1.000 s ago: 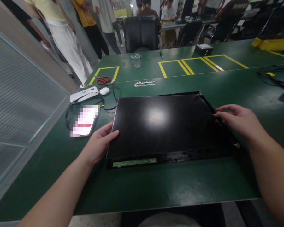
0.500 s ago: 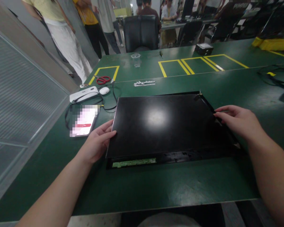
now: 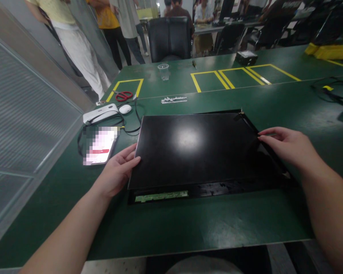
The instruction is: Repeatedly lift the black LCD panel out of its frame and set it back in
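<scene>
A flat black screen panel [image 3: 171, 160] lies over a black frame [image 3: 217, 188] on the green table, its left side looking slightly raised. My left hand [image 3: 118, 171] grips the panel's left edge, thumb on top and fingers underneath. At the right side, my right hand [image 3: 288, 146] has thumb and fingers pinched together at the edge; whether they hold the panel or the frame, I cannot tell. A green circuit strip [image 3: 161, 196] shows along the near edge, below the panel.
Left of the panel lie a lit phone [image 3: 103, 146], a white device [image 3: 100, 113] with a black cable, a white mouse [image 3: 125, 109] and red scissors [image 3: 124, 96]. Beyond are a plastic cup [image 3: 164, 72], grey scraps [image 3: 174, 100] and a black box [image 3: 246, 58]. People stand behind.
Almost nothing differs. Both hands keep their places at the panel's edges, and the view has shifted very slightly.
</scene>
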`<act>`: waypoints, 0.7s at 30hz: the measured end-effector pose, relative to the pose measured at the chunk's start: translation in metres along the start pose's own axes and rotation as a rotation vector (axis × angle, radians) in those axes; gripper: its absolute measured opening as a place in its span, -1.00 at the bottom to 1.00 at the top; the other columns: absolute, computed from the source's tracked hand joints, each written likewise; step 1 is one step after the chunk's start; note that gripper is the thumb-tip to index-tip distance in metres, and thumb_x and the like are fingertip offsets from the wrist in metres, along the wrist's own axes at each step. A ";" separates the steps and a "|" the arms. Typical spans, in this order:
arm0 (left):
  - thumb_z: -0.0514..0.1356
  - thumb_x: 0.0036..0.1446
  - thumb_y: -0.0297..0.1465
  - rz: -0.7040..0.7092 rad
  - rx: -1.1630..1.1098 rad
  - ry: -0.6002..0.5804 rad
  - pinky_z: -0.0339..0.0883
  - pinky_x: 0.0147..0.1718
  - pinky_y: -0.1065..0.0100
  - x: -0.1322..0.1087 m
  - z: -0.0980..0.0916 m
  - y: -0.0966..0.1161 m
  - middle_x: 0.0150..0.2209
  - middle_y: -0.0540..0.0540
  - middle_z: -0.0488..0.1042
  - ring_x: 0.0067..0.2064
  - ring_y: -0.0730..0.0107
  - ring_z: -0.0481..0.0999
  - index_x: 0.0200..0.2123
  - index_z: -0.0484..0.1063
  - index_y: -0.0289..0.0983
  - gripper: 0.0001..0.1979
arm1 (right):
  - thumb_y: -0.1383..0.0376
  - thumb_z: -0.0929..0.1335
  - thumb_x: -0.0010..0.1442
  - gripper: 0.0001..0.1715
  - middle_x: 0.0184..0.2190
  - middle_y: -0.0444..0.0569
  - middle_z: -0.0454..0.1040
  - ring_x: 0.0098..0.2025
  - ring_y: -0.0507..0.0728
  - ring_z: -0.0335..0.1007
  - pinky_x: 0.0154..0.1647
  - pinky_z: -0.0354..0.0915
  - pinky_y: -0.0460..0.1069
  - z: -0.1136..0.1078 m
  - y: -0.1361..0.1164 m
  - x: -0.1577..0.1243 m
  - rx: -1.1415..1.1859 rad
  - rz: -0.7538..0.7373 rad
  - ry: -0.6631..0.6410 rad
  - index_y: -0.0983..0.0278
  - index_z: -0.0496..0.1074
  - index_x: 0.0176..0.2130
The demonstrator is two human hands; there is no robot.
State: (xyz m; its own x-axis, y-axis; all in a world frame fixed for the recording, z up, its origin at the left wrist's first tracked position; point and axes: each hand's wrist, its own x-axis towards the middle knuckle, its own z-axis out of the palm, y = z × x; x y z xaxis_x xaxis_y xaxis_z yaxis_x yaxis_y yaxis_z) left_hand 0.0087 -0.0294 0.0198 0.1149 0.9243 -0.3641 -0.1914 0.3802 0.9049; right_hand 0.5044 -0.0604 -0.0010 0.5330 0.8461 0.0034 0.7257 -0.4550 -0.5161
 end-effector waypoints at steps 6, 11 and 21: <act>0.62 -0.16 -0.48 0.002 0.003 -0.012 0.70 -0.15 0.24 0.002 -0.001 -0.002 -0.02 -0.19 0.74 -0.07 0.00 0.77 0.13 0.62 -0.24 -0.30 | -0.04 0.41 0.00 -0.60 -0.57 -0.11 0.52 -0.47 0.20 0.46 -0.40 0.25 0.09 -0.003 -0.006 -0.003 -0.020 -0.024 0.011 0.12 0.64 -0.26; 0.64 -0.19 -0.47 0.012 -0.005 -0.022 0.70 -0.14 0.27 0.002 -0.002 -0.002 -0.05 -0.16 0.75 -0.08 0.03 0.77 0.09 0.64 -0.23 -0.31 | 0.00 0.41 -0.01 -0.63 -0.55 -0.09 0.53 -0.43 0.19 0.45 -0.38 0.24 0.08 -0.004 -0.013 -0.006 -0.026 0.001 0.029 0.14 0.65 -0.28; 0.64 -0.21 -0.47 0.014 0.007 -0.010 0.70 -0.14 0.24 0.001 0.001 -0.001 -0.06 -0.18 0.75 -0.08 0.00 0.77 0.09 0.63 -0.24 -0.30 | -0.02 0.42 0.01 -0.60 -0.52 -0.09 0.57 -0.43 0.20 0.48 -0.36 0.30 0.10 -0.001 -0.007 -0.005 0.009 -0.024 0.017 0.14 0.65 -0.23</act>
State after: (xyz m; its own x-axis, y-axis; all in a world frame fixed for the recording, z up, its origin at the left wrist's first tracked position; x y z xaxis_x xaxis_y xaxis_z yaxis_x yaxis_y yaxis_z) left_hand 0.0098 -0.0289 0.0192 0.1221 0.9292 -0.3489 -0.1861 0.3668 0.9115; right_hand 0.4968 -0.0618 0.0038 0.5231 0.8517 0.0304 0.7343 -0.4324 -0.5233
